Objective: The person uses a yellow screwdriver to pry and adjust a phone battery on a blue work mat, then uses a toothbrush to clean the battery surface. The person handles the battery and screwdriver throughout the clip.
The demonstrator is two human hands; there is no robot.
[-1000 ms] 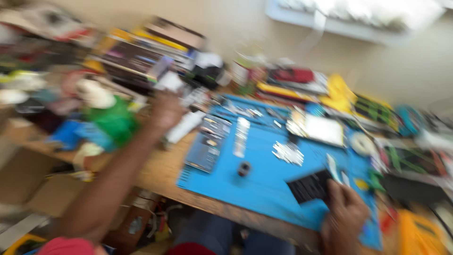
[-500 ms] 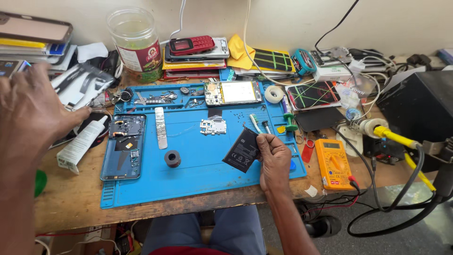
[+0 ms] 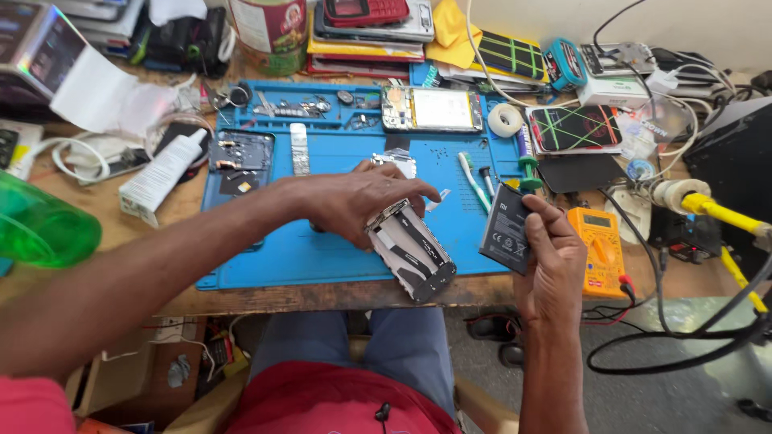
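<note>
My left hand [image 3: 358, 201] reaches across the blue work mat [image 3: 322, 249] and grips an opened phone body [image 3: 412, 249], silver and black inside, tilted over the mat's front edge. My right hand [image 3: 555, 257] holds a flat black phone battery [image 3: 505, 229] upright by its edge, just right of the phone body. The two parts are close but apart. A second dismantled phone frame [image 3: 240, 159] lies at the mat's left, and a phone screen assembly [image 3: 432, 109] lies at the back of the mat.
An orange multimeter [image 3: 597, 241] sits right of the mat. A white tube [image 3: 159, 177], a roll of tape [image 3: 506, 120], small tools [image 3: 474, 181], stacked phones [image 3: 370, 20], a green bottle [image 3: 40, 229] and cables [image 3: 691, 354] crowd the wooden bench.
My left hand came in from the far left and now holds the phone body. My right hand lifted the battery off the mat and moved it right. The camera moved closer.
</note>
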